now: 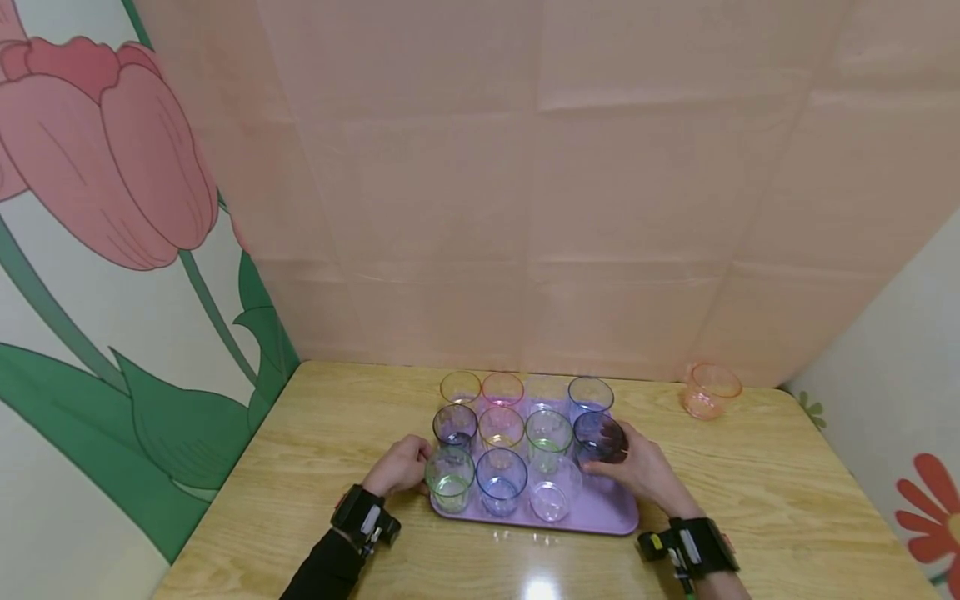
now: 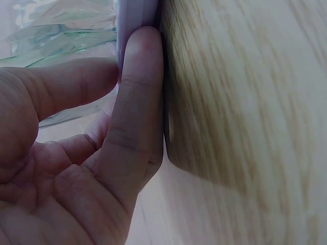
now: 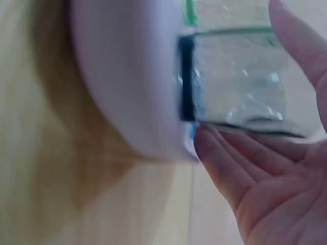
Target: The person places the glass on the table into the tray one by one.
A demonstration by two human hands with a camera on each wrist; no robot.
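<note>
A purple tray (image 1: 600, 510) on the table carries rows of clear tinted glasses. At its left edge my left hand (image 1: 401, 465) pinches the rim; in the left wrist view the thumb (image 2: 76, 84) lies on the inner side and the forefinger (image 2: 138, 102) along the outer side. A green-rimmed glass (image 1: 450, 483) is closest to that hand. My right hand (image 1: 645, 467) holds a dark grey glass (image 1: 597, 437) at the tray's right end, thumb on the near side and fingers behind. In the right wrist view this glass (image 3: 235, 81) stands between thumb and fingers, its base close to the tray.
An orange glass (image 1: 708, 392) stands apart at the back right of the wooden table (image 1: 360, 417). Beside the dark glass are a blue-rimmed glass (image 1: 591, 396) behind and a green glass (image 1: 549, 437) to its left. A pinkish covering (image 1: 525, 208) hangs behind the table.
</note>
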